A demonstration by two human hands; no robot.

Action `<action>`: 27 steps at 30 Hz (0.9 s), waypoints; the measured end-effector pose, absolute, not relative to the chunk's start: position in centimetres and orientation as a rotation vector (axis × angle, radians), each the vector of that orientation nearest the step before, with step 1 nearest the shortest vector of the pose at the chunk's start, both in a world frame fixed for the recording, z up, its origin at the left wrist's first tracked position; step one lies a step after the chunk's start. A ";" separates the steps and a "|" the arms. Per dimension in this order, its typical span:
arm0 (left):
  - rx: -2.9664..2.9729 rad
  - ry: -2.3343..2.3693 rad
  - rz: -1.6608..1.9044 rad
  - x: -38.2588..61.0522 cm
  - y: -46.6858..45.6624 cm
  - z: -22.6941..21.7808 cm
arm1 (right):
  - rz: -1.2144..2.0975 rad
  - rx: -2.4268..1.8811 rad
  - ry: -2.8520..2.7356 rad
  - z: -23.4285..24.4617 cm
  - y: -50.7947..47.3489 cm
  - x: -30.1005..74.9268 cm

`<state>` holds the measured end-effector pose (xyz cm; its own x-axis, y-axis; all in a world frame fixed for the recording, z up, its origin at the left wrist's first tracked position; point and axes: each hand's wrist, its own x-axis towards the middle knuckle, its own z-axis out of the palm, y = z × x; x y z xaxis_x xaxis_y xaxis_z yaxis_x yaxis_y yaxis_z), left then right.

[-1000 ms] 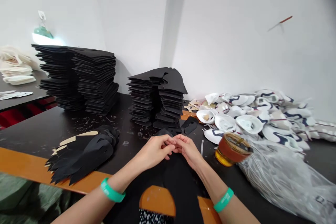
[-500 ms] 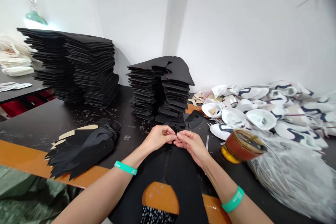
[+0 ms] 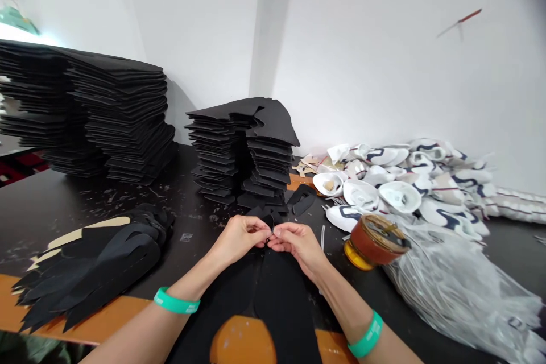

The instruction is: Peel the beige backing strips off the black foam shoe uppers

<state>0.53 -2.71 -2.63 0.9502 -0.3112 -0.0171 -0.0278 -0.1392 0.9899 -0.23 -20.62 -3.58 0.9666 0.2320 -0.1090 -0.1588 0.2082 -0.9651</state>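
Note:
A flat black shoe upper piece (image 3: 285,301) lies in front of me, a slit running down its middle to a rounded opening. At its far end, my left hand (image 3: 241,240) pinches the edge between thumb and fingertips. My right hand (image 3: 302,247) pinches the same spot from the other side, its fingertips almost touching the left ones. What exactly lies between the fingertips is partly hidden. Just beyond the hands stands a stack of similar black pieces (image 3: 271,165), with a small black cut piece (image 3: 302,199) to its right.
A taller black stack (image 3: 123,108) rises at the left. Nearer lies a fan of black strips (image 3: 115,256). On the right are an amber glue pot (image 3: 375,242), a heap of white shoe uppers (image 3: 401,196) and a clear plastic bag (image 3: 452,284) on the dark table (image 3: 191,182).
The view has turned a little to the right, so the stacks and hands sit further left in it. Both hands keep pinching the far end of the black piece.

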 end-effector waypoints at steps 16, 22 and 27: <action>2.110 -0.460 0.038 -0.9 -2.5 -1.4 | 0.243 -1.485 -0.098 -3.1 -20.5 -0.6; 2.123 -0.478 0.021 -0.8 -2.5 -1.6 | 0.237 -1.506 -0.116 -3.2 -20.4 -0.6; 2.072 -0.441 -0.067 -0.7 -2.4 -1.5 | 0.231 -1.529 -0.140 -3.1 -20.3 -0.7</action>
<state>-0.70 -2.37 -1.45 0.9327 -0.3363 0.1306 -0.2826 -0.4560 0.8439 -0.69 -20.28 -3.08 0.9703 0.2361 -0.0534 -0.0613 0.0265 -0.9978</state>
